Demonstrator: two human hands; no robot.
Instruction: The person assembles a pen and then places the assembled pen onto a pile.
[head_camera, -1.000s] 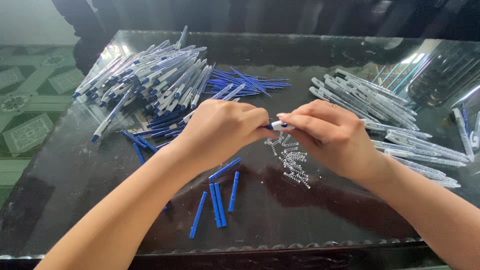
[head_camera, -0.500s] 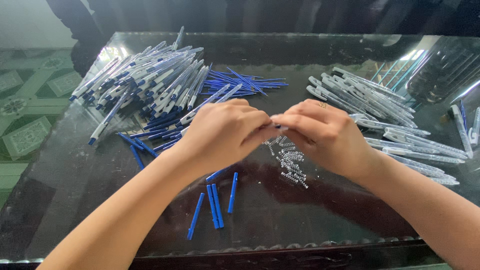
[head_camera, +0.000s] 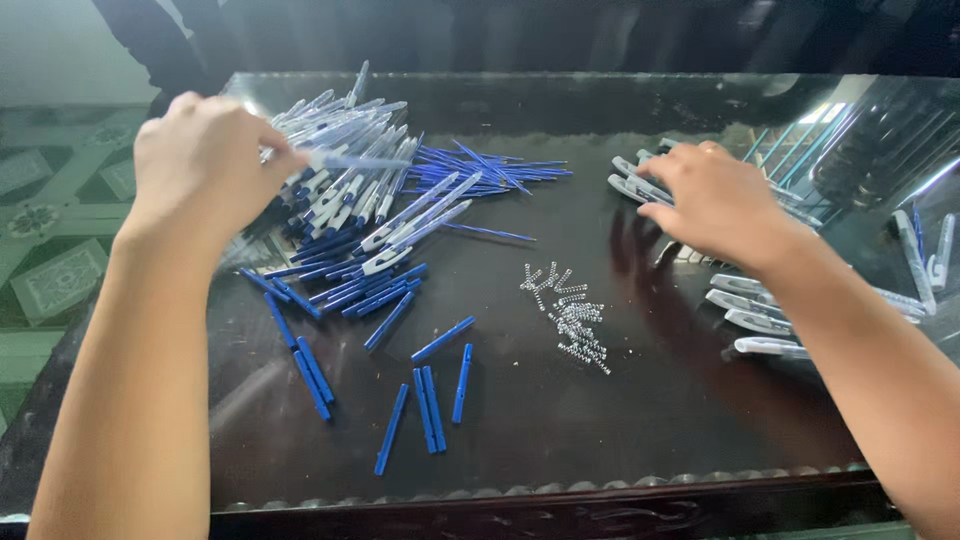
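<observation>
Now your hands have parted: half a second ago they were pressed together over the middle of the table (head_camera: 700, 420), working one piece between them, and they sit well apart at present. Your left hand (head_camera: 205, 165) has swung out to the left and up over the pile of assembled pens (head_camera: 340, 190); its fingers are closed in a pinch on one pen (head_camera: 355, 160), which sticks out to the right, roughly level, just above the heap. The pen has a clear barrel with a pale end and looks slightly blurred. Your right hand (head_camera: 715, 200) has moved to the right side and rests palm down with fingers loosely curled on the row of clear pen barrels (head_camera: 760, 320); you cannot tell from this view whether it grips one.

Between the hands, the small heap of metal springs (head_camera: 572, 315) lies on the dark glass where it was. The loose blue pen pieces (head_camera: 430, 395) are scattered toward the near edge, and thin blue refills (head_camera: 490, 170) fan out beside the pen pile.
</observation>
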